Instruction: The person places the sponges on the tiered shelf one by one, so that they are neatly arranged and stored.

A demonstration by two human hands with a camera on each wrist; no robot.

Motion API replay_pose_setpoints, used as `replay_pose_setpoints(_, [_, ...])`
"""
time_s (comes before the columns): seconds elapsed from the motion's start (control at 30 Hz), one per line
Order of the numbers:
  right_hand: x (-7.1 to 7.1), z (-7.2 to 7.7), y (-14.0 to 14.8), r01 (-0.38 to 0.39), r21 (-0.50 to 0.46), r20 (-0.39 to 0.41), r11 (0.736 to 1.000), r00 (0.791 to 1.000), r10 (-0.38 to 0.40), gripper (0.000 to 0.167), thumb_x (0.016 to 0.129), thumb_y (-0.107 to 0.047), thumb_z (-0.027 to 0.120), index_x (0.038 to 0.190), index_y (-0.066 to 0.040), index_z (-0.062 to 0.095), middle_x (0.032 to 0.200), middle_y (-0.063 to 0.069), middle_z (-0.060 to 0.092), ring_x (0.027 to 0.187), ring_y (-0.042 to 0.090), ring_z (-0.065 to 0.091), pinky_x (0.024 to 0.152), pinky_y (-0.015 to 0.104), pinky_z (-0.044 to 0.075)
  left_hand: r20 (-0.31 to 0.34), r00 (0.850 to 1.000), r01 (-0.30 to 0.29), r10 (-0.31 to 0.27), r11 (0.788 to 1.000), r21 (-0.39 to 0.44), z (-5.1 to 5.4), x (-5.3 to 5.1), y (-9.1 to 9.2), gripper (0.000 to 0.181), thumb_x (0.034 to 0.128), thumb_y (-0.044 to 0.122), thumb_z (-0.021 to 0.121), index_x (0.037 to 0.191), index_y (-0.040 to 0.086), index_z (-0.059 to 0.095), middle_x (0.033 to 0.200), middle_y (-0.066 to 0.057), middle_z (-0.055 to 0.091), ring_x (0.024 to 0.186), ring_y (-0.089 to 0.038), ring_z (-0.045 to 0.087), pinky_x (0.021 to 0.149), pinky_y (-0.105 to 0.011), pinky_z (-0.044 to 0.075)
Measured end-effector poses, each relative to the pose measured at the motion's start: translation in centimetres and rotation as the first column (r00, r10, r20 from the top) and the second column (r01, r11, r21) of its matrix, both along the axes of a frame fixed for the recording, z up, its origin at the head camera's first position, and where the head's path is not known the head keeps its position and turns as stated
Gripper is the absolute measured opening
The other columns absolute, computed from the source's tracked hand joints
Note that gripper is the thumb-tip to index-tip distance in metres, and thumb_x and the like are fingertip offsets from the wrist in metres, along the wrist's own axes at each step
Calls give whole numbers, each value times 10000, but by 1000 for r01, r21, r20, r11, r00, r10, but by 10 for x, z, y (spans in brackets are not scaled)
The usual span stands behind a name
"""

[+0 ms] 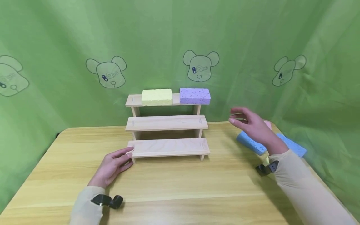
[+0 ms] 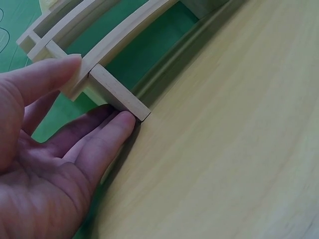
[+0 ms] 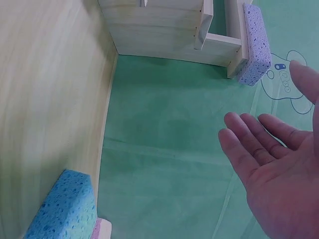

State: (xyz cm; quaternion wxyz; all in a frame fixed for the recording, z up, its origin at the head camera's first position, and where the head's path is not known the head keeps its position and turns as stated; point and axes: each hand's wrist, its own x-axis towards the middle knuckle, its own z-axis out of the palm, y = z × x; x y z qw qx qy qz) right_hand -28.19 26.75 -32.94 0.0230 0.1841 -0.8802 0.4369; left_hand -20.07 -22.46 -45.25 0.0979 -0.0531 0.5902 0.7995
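A three-step wooden display rack (image 1: 167, 122) stands on the table. On its top step lie a yellow sponge (image 1: 157, 97) at the left and a purple sponge (image 1: 195, 96) at the right. My left hand (image 1: 111, 165) grips the left end of the lowest step; in the left wrist view, the thumb lies against the step's edge and the fingertips touch the leg (image 2: 119, 92). My right hand (image 1: 253, 126) is in the air right of the rack, holding nothing, its fingers loosely extended. Beneath it a blue sponge (image 1: 250, 143) is partly covered by the hand.
Another blue sponge (image 1: 293, 145) lies at the table's right edge, near a mostly hidden pink one (image 1: 268, 124). A bit of yellow (image 1: 266, 161) shows beside the right wrist. A green curtain (image 1: 157, 37) with bear-head outlines hangs behind the wooden table (image 1: 174, 190).
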Motion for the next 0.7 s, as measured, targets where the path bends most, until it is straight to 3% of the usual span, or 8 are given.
replay_pose_setpoints(0.1, [3,-3,3,-2,14,-15,1000,1000,2,545,998,-267,601,1436,-4,412,1362,182,501,1242,344,487,1039,447,462,-3,1000,5,-5,1000,-7,1,0,0,439,921,34,671,1336,-51,554,1505,-196,335,1135,-220,603,999,-387,500])
replay_pose_setpoints(0.3, [9,-8,11,-6,32,-38,999,999,7,533,1007,-261,586,1434,8,417,1353,192,502,1221,385,501,903,110,463,5,1000,-6,6,1000,-2,1,1,-1,402,918,21,670,1309,-29,591,1499,-201,344,1134,-233,605,996,-388,502])
replay_pose_setpoints(0.47, [14,-14,18,-4,12,-57,1000,998,4,514,999,-222,603,1409,36,433,1337,204,509,1196,370,519,903,65,443,7,1000,-6,6,1000,-7,1,2,-2,397,921,24,666,1309,-22,594,1498,-203,342,1135,-235,605,996,-383,501])
replay_pose_setpoints(0.7, [20,-22,29,25,31,-76,999,997,-23,481,996,-190,607,1393,33,457,1311,193,536,1123,93,543,892,52,439,2,1000,-5,5,1000,-1,1,1,-1,411,921,24,666,1318,-38,578,1499,-190,344,1121,-217,613,998,-387,501])
